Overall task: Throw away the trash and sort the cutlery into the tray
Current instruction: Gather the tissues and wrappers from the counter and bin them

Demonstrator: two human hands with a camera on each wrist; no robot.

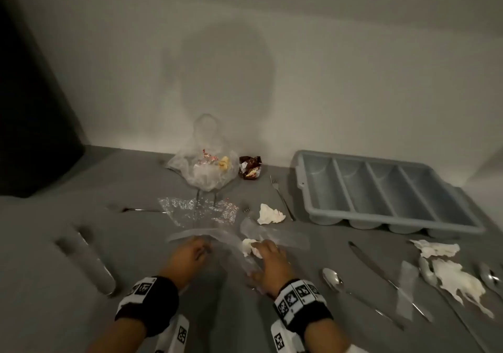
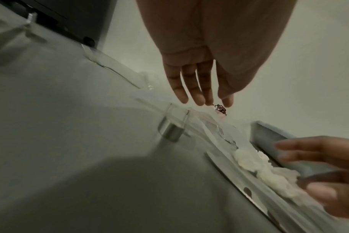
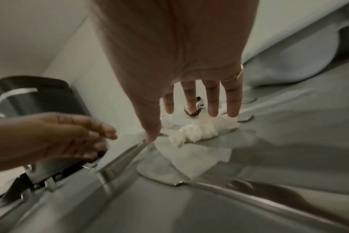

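My left hand [image 1: 192, 250] hovers open over a clear plastic strip [image 1: 190, 234] near the table's middle; in the left wrist view its fingers [image 2: 199, 94] are straight and hold nothing. Spread flat beside it, my right hand [image 1: 265, 249] is just above a crumpled white tissue [image 1: 249, 245] [image 3: 195, 133]. The grey cutlery tray [image 1: 302, 167] stands at the back right with several compartments. A clear trash bag [image 1: 206, 170] with wrappers inside leans against the wall. A spoon [image 1: 333, 279] and a knife [image 1: 381, 273] lie right of my right hand.
A brown wrapper [image 1: 250, 171], a fork [image 1: 281, 200] and another tissue [image 1: 269, 213] lie between bag and tray. More tissues [image 1: 460, 282] and cutlery cover the right side. A knife [image 1: 89, 260] and fork [image 1: 133, 209] lie left. A black bin [image 1: 27, 107] stands far left.
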